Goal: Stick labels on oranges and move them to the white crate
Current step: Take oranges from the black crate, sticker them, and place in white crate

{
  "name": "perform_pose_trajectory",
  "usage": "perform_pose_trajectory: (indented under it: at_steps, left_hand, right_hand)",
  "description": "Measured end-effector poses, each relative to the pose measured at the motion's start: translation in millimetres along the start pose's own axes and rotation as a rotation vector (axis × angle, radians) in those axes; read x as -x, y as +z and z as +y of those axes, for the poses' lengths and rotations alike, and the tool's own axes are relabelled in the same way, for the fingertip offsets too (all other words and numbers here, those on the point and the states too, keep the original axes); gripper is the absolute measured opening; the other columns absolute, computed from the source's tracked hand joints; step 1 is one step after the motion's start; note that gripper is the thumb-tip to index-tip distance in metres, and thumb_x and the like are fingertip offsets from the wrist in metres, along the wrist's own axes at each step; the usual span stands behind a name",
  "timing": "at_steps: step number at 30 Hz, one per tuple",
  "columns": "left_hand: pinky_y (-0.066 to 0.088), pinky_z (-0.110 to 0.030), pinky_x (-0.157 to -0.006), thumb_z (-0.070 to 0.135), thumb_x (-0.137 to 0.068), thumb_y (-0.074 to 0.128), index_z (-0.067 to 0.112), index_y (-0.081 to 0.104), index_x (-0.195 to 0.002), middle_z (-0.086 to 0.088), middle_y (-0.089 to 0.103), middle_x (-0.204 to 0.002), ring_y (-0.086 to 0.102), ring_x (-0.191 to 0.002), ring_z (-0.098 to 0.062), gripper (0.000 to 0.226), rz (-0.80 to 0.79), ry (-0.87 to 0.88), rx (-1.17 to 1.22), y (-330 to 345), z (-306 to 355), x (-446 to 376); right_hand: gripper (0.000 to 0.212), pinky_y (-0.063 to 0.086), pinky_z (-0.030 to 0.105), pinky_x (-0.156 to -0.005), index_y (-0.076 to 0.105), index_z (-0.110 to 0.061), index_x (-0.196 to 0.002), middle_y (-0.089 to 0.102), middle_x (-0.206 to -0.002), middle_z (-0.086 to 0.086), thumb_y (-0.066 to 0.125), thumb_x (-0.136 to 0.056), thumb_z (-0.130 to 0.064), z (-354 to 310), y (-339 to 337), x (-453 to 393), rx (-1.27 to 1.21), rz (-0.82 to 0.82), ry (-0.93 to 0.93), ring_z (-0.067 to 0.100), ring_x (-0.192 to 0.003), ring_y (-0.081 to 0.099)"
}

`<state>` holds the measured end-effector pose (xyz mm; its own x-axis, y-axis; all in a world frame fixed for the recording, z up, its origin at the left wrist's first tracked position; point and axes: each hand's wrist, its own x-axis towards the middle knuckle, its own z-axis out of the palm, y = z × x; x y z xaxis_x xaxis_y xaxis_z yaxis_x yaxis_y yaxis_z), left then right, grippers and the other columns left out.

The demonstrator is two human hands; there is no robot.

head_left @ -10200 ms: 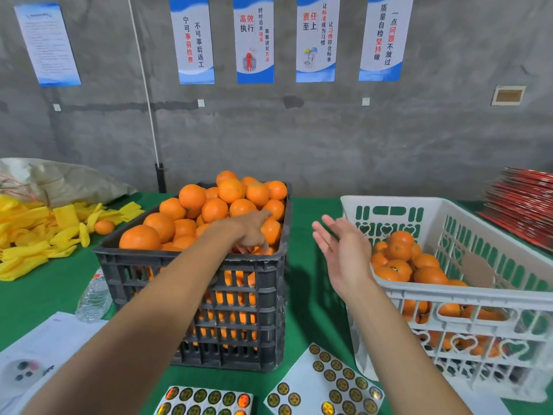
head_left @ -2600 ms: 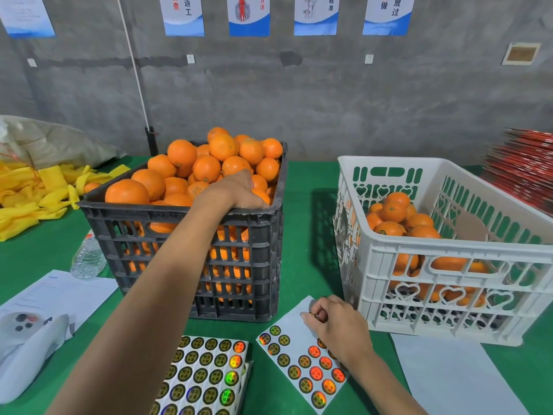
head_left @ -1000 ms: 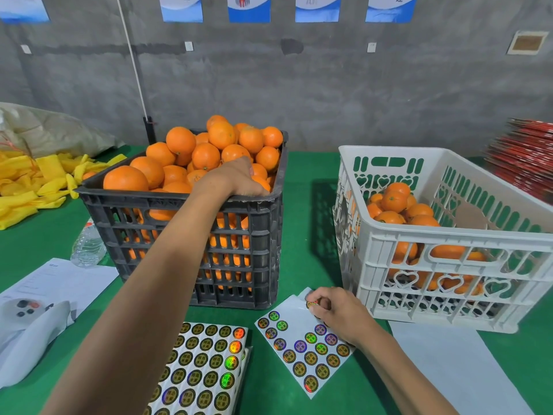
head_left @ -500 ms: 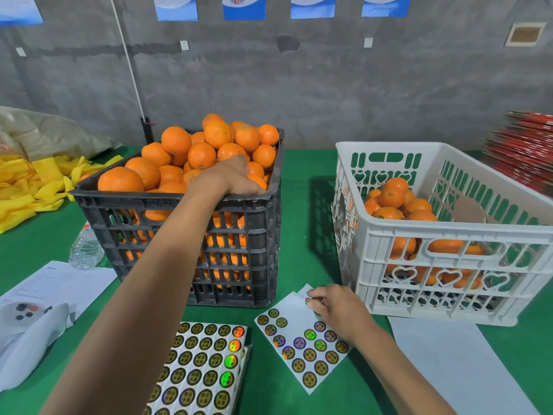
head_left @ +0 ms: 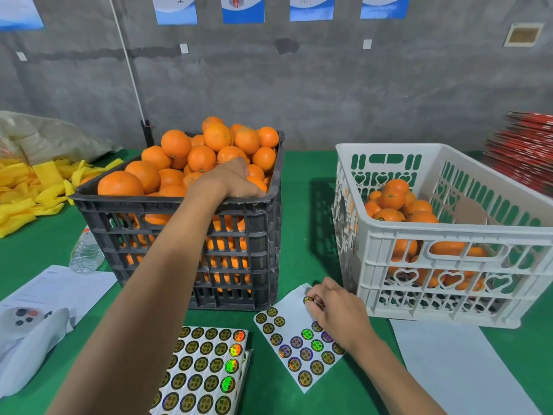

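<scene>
- Oranges (head_left: 206, 157) are lying heaped above the rim of the dark crate (head_left: 239, 253), which is standing on the green table (head_left: 308, 235) left of the white crate (head_left: 449, 265); a smaller pile of labelled oranges (head_left: 398, 205) is lying inside the white one.
- The left hand (head_left: 233, 181) is reaching over the dark crate's near rim, fingers curled down around an orange (head_left: 257, 182) at the crate's near right corner.
- The right hand (head_left: 338, 313) is resting on the small label sheet (head_left: 299, 339) near the table's front edge, fingertips pinching a round label (head_left: 308, 300) at the sheet's far edge.
- Compared with half a second ago, the left hand is staying on the same orange, and the right hand is still working at the same label; the label's edge is now showing a little more clearly between the fingertips.
- Ten seconds back the right hand was raised open between the crates; it is now down on the sheet.
- A fuller label sheet (head_left: 206, 369) is lying at the table's front edge, left of the small one; the labels are gold and holographic with dark characters too small to read.
- Blue-and-white posters (head_left: 242, 4) are hanging on the grey wall, their writing cut off by the frame.
</scene>
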<state>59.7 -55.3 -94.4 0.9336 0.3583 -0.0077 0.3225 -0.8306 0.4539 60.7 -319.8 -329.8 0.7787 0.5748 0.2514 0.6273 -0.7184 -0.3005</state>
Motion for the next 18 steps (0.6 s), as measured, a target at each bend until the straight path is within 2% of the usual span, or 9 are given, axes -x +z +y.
perform_pose_trajectory:
  at_steps: [5,7,9,12,15,16,18]
  left_hand:
    - [0.041,-0.035,-0.064,0.039,-0.077,0.078,0.022,0.047,-0.113,-0.001,0.055,-0.102,0.055,-0.088,-0.020,0.050,-0.001,0.002,0.010,0,1,2]
    - [0.039,-0.034,-0.062,0.037,-0.077,0.077,0.021,0.046,-0.112,-0.001,0.055,-0.099,0.054,-0.084,-0.018,0.049,0.003,0.005,0.021,0,1,2]
    - [0.038,-0.033,-0.059,0.035,-0.076,0.077,0.021,0.045,-0.111,0.000,0.054,-0.098,0.052,-0.082,-0.017,0.049,0.008,0.008,0.031,0,1,3]
    - [0.038,-0.033,-0.059,0.036,-0.077,0.075,0.020,0.045,-0.110,0.000,0.053,-0.097,0.052,-0.080,-0.017,0.048,0.049,0.028,0.021,1,0,4]
    - [0.047,-0.036,-0.066,0.043,-0.077,0.077,0.021,0.046,-0.115,-0.002,0.056,-0.101,0.056,-0.084,-0.021,0.054,0.130,0.064,0.017,2,1,5]
    - [0.051,-0.040,-0.072,0.046,-0.075,0.078,0.022,0.045,-0.117,-0.003,0.057,-0.103,0.059,-0.089,-0.025,0.059,0.160,0.071,0.010,2,1,7]
    - [0.054,-0.048,-0.083,0.050,-0.072,0.080,0.021,0.043,-0.121,-0.006,0.060,-0.109,0.061,-0.098,-0.032,0.068,0.248,0.092,0.003,2,3,10]
  right_hand:
    - [0.013,0.046,0.022,-0.053,0.060,-0.032,-0.092,0.050,-0.085,-0.013,0.052,-0.102,-0.036,0,7,5,0.117,0.102,-0.098,0.007,-0.064,0.055]
    - [0.013,0.040,0.016,-0.050,0.052,-0.032,-0.089,0.053,-0.078,-0.013,0.051,-0.101,-0.035,-3,5,8,0.085,0.123,-0.085,0.004,-0.062,0.051]
    - [0.012,0.033,0.017,-0.050,0.043,-0.033,-0.092,0.053,-0.070,-0.013,0.045,-0.104,-0.035,-7,-1,8,0.002,0.123,-0.038,0.004,-0.057,0.050]
    - [0.012,0.046,0.027,-0.061,0.054,-0.031,-0.100,0.059,-0.074,-0.014,0.044,-0.106,-0.036,-24,-24,-1,-0.294,0.237,0.042,0.004,-0.063,0.057]
    - [0.015,0.051,0.021,-0.080,0.065,-0.036,-0.106,0.067,-0.103,-0.017,0.051,-0.104,-0.037,-61,-74,-30,-0.759,0.469,0.074,0.003,-0.096,0.064]
    - [0.016,0.050,0.019,-0.086,0.067,-0.038,-0.106,0.065,-0.112,-0.020,0.051,-0.104,-0.040,-74,-93,-44,-0.869,0.504,0.073,0.001,-0.107,0.062]
    - [0.019,0.048,0.024,-0.098,0.070,-0.038,-0.105,0.062,-0.123,-0.020,0.051,-0.104,-0.039,-99,-126,-75,-1.055,0.501,0.061,-0.004,-0.116,0.058]
